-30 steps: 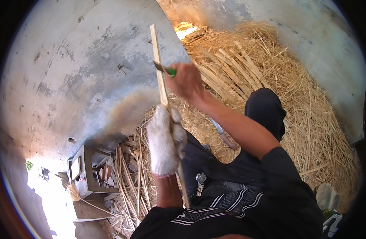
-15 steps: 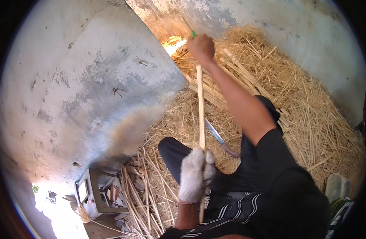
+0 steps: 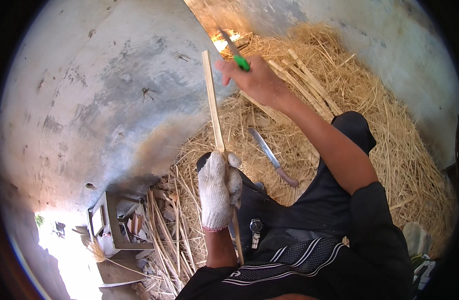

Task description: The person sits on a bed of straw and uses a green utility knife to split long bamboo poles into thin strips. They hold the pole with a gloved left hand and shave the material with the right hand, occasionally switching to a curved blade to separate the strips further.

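My left hand (image 3: 217, 187), in a white knitted glove, is closed round a long pale bamboo strip (image 3: 212, 100). The strip stands up from the fist, leaning slightly left, and its lower end runs down past my left forearm toward my waist. To the right of the strip's upper end, my bare right hand (image 3: 257, 77) grips a knife by its green handle (image 3: 242, 63). Its thin blade (image 3: 229, 41) points up and left, apart from the strip. A second, larger knife (image 3: 267, 151) with a brown handle lies on the shavings between my legs.
Pale shavings (image 3: 389, 145) cover the floor, with several split strips (image 3: 309, 85) lying ahead. A grey wall (image 3: 114, 100) rises at left. Beside it are a box-like frame (image 3: 117, 220) holding scraps and a bundle of thin sticks (image 3: 162, 240). A wristwatch (image 3: 256, 227) rests against my dark clothing.
My right hand has moved off the strip, with the knife now clear of it. My left hand and the strip have shifted left and up, and the strip's upper end is now exposed.
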Tool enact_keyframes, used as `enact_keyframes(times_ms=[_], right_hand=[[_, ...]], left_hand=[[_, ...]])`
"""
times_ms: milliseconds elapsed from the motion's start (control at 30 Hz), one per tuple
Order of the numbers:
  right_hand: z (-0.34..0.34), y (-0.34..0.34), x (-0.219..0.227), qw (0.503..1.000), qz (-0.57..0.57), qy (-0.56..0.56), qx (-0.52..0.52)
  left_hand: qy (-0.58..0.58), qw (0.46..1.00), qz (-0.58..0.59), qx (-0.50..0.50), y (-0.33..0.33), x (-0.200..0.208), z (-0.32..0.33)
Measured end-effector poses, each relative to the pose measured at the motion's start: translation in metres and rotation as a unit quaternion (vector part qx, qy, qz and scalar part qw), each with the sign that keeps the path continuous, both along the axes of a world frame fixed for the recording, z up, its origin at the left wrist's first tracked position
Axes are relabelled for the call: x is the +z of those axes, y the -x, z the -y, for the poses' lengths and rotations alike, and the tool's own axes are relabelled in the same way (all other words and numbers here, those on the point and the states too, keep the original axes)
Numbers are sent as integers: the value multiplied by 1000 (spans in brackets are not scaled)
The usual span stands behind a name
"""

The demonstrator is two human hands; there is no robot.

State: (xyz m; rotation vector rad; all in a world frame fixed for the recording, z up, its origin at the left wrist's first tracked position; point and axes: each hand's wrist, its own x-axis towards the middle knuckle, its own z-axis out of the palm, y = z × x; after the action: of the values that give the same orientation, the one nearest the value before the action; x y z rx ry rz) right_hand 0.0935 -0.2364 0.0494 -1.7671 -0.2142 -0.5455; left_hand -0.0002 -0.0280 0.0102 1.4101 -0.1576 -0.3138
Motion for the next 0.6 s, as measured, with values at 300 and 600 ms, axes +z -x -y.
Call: enact_keyframes(times_ms=[300, 600], right_hand=[[-13, 8, 0, 996, 78, -7, 31], [-26, 12, -21, 981, 135, 139, 2]], left_hand=[[-23, 1000, 15, -4, 8, 5, -1], [-12, 999, 36, 26, -1, 11, -3]])
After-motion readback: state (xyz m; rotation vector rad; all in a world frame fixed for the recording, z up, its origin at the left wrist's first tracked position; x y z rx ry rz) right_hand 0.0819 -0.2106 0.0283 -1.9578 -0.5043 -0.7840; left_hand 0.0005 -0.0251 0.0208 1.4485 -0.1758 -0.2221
